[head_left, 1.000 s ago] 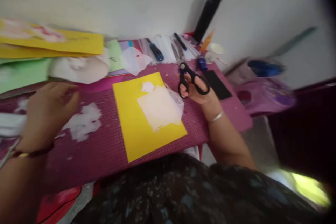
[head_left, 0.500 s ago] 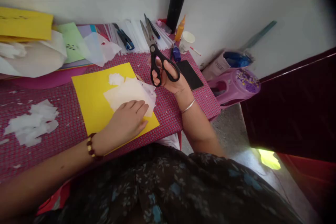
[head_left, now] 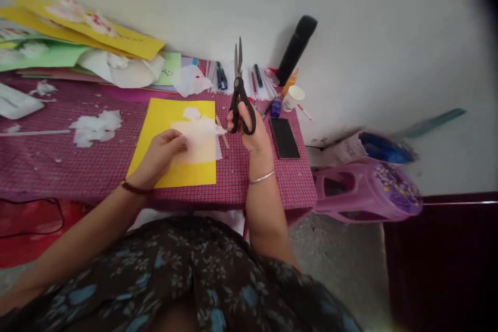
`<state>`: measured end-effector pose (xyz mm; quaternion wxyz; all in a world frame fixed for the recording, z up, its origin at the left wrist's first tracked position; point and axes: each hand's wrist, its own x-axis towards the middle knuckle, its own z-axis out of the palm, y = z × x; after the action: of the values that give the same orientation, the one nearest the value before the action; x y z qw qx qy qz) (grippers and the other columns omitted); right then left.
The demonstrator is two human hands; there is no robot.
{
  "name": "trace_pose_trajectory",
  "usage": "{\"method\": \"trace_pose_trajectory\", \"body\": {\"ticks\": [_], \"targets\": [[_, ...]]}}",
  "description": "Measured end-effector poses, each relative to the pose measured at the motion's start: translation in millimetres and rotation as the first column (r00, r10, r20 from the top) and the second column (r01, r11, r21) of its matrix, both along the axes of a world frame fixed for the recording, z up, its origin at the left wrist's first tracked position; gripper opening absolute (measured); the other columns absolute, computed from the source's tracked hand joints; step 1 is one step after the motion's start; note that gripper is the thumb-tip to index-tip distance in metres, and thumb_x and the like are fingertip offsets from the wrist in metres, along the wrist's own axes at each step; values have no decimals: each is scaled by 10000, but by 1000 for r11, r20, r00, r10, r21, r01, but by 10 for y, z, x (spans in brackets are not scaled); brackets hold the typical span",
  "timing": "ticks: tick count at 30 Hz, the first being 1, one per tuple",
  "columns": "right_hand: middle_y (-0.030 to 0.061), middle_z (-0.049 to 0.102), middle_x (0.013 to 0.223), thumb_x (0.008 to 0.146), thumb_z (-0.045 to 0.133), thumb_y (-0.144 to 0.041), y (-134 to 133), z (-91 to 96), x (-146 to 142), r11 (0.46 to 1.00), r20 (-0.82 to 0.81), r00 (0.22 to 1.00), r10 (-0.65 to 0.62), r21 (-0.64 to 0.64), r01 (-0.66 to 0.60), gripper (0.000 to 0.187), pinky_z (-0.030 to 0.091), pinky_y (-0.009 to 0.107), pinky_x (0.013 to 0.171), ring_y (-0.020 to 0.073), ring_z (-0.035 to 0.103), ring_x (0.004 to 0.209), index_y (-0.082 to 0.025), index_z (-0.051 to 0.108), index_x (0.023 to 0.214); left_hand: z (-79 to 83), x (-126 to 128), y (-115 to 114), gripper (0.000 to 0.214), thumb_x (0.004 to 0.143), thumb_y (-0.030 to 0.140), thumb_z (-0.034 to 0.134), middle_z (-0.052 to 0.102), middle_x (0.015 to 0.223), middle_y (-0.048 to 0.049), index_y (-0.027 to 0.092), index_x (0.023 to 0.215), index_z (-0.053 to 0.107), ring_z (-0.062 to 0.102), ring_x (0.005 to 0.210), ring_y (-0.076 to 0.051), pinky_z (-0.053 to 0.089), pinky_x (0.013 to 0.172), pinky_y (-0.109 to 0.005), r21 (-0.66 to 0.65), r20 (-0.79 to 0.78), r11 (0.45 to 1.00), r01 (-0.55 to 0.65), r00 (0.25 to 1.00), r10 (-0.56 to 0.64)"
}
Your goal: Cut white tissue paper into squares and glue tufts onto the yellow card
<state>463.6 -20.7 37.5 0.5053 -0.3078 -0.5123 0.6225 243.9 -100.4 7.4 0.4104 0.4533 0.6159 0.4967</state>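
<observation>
Black-handled scissors (head_left: pixel 238 83) stand upright in my right hand (head_left: pixel 252 127), thumb and fingers at the handle loops, blades slightly parted and pointing to the wall. My left hand (head_left: pixel 161 155) pinches the left edge of a thin white paper sheet (head_left: pixel 200 140), raised above a yellow sheet (head_left: pixel 187 175). The white sheet's right corner reaches close to my right hand; whether they touch I cannot tell. A torn white paper scrap (head_left: pixel 191 113) lies on the yellow sheet just behind. Beside its right edge is a thin wooden stick (head_left: pixel 223 135), partly covered.
On the checked tablecloth (head_left: pixel 233 181) lie white paper scraps (head_left: pixel 97 127) and a phone (head_left: pixel 285 138). A paper cup (head_left: pixel 293 97), pens and a box cutter (head_left: pixel 221 77) are at the back. Stacked coloured papers (head_left: pixel 132 45) fill the back left. A pink stool (head_left: pixel 358 192) stands right of the table.
My left hand has gone from lying flat on the white sheet to pinching and lifting its left edge. The scissors have turned more upright. The camera view has shifted.
</observation>
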Motion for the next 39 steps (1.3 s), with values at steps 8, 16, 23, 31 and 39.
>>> {"method": "trace_pose_trajectory", "body": {"ticks": [8, 16, 23, 31, 39], "targets": [[-20, 607, 777, 825, 741, -645, 3, -71, 102, 1000, 18, 1000, -5, -1, 5, 457, 444, 289, 557, 126, 548, 621, -252, 584, 996, 761, -901, 188, 228, 804, 224, 693, 610, 683, 91, 152, 757, 482, 634, 817, -88, 399, 730, -332, 345, 98, 920, -187, 982, 163], [6, 608, 860, 922, 690, -585, -291, -85, -79, 988, 198, 969, 148, 15, -154, 461, 442, 302, 623, 153, 538, 683, -230, 615, 1206, 637, -1589, -340, 260, 793, 167, 825, 789, 905, 28, 211, 1018, 702, 757, 821, -144, 589, 784, -337, 503, -127, 862, -62, 981, 144], [39, 658, 970, 859, 766, -606, -697, 90, -225, 928, 592, 721, 361, -149, -343, 653, 510, 322, 746, 191, 603, 831, -210, 600, 1351, -200, -1737, -1128, 201, 930, 119, 627, 820, 1105, -5, 275, 938, 753, 727, 1122, -224, 545, 1076, -475, 332, -665, 753, 569, 707, -241], [134, 676, 1387, 913, 734, -512, -934, 89, -264, 873, 717, 543, 436, -190, -450, 648, 507, 458, 1078, 295, 657, 1236, -216, 570, 1466, -428, -1737, -1473, 206, 891, 83, 665, 712, 1243, -49, 268, 917, 753, 593, 1281, -261, 447, 1148, -617, 354, -687, 838, 416, 723, -69], [168, 679, 1418, 938, 685, -379, -949, 198, -305, 780, 854, 281, 439, -206, -591, 601, 547, 489, 1043, 319, 687, 1236, -180, 547, 1489, -334, -1704, -1468, 255, 880, 7, 613, 682, 1048, -50, 239, 963, 680, 648, 1034, -219, 440, 1139, -585, 346, -662, 859, 378, 747, -62]]}}
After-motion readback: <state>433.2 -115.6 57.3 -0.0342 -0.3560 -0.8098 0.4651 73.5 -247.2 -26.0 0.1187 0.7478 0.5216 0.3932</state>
